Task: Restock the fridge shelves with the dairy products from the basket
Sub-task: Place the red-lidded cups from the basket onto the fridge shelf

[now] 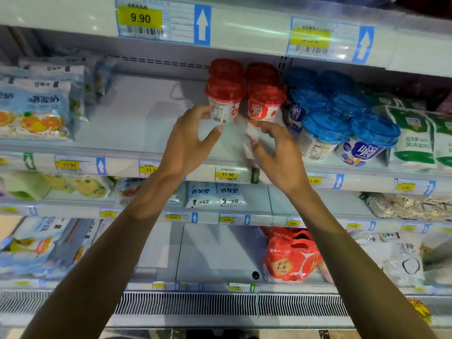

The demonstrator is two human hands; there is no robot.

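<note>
Head: rear red-lidded cups [226, 67] half-hidden (blurred)

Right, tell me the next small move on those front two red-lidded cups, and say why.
Probably turn the left red-lidded cup with the left hand until its printed face looks outward. Its barcode side faces front now, while the right red-lidded cup beside it shows its big label. The left hand's fingers touch that cup's side, so a short twist should do.

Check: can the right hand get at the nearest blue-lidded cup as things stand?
Likely yes: the blue-lidded cup stands at the front edge of the shelf, just beside the right hand, with nothing between them.
</note>
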